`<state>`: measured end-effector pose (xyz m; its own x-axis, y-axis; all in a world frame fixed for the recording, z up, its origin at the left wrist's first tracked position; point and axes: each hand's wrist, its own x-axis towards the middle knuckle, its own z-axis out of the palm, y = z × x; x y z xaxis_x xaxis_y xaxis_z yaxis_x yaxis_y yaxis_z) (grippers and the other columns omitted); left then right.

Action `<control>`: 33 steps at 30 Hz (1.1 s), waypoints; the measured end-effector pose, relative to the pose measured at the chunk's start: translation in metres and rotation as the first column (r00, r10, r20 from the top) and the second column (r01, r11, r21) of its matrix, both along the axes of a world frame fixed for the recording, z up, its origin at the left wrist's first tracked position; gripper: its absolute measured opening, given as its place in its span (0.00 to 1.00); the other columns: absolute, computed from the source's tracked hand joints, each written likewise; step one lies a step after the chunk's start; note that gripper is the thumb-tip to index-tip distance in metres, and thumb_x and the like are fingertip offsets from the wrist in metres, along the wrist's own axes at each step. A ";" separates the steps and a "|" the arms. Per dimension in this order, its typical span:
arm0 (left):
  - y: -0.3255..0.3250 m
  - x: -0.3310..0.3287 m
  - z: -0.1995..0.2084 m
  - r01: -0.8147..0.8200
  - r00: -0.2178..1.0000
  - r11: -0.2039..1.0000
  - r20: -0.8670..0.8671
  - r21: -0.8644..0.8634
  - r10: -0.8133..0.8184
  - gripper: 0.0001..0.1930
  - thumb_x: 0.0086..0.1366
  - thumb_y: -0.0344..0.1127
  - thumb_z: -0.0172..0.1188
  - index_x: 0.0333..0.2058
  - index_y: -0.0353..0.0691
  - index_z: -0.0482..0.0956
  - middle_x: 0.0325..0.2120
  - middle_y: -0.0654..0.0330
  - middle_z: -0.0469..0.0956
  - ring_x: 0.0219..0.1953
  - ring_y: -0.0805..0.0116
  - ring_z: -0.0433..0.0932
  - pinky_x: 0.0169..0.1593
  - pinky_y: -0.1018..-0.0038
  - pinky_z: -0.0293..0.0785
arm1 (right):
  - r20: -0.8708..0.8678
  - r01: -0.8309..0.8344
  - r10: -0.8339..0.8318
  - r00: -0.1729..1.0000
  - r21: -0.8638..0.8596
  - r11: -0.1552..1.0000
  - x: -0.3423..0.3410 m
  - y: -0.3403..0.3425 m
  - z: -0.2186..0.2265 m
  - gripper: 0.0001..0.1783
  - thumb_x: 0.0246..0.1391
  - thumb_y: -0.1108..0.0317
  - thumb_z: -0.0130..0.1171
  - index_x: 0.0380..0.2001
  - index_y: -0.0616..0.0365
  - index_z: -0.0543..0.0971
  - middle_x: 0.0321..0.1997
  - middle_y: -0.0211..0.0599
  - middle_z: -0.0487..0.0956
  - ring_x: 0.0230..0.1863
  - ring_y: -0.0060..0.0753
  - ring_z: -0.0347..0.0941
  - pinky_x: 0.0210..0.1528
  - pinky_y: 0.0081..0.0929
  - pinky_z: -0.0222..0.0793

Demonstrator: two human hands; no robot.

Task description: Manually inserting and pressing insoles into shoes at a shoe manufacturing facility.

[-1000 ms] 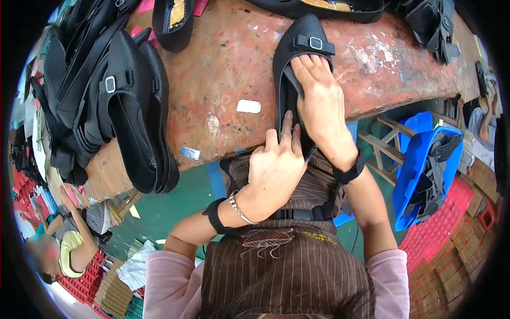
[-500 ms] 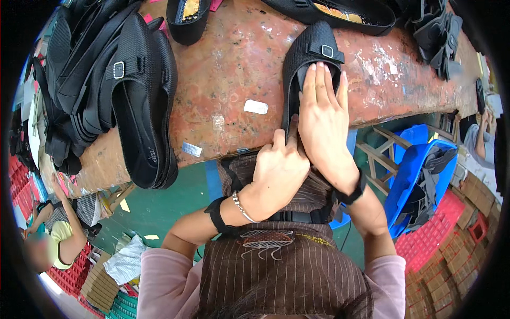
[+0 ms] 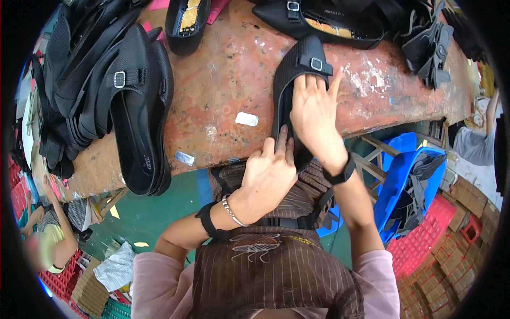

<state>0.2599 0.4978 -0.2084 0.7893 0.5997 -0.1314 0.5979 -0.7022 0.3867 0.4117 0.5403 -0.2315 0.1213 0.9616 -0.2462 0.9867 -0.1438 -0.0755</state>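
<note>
A black pointed flat shoe [image 3: 284, 80] with a strap and square buckle lies toe-away at the table's near edge. Its heel end sticks out over that edge. My right hand [image 3: 317, 114] reaches into the opening, several straight fingers tucked under the toe part and the little finger spread outside. Over the left rim near the heel, my left hand [image 3: 268, 175] has its fingers bent around the shoe wall, two tips reaching inside. My left thumb is hidden. To the left stands a nested pair of similar black shoes [image 3: 141, 117].
Black shoe parts [image 3: 79, 69] are heaped at the table's left. More black shoes [image 3: 329, 26] lie along the far side, and dark cut pieces [image 3: 430, 50] at the far right. White labels [image 3: 246, 118] stick to the worn table [image 3: 223, 80]. A blue bin [image 3: 390, 196] stands below right; another person [image 3: 58, 239] is lower left.
My right fingers have slid deeper under the toe part, so their tips are now covered. My left fingers have spread further over the rim. The whole view has shifted slightly.
</note>
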 end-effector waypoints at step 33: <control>0.059 -0.148 0.136 -0.430 0.903 0.842 0.174 0.327 0.393 0.13 0.47 0.30 0.69 0.21 0.30 0.72 0.25 0.51 0.70 0.39 0.44 0.69 0.40 0.56 0.66 | -0.530 0.823 -0.646 0.549 0.477 0.308 0.371 0.099 0.069 0.41 0.50 0.40 0.59 0.47 0.76 0.77 0.51 0.69 0.76 0.57 0.64 0.72 0.60 0.46 0.67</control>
<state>0.1116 0.5570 -0.0725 0.4574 0.8638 0.2112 0.8345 -0.4990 0.2336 0.7826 0.6389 -0.1626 0.8937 0.3898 0.2224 0.4346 -0.6286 -0.6450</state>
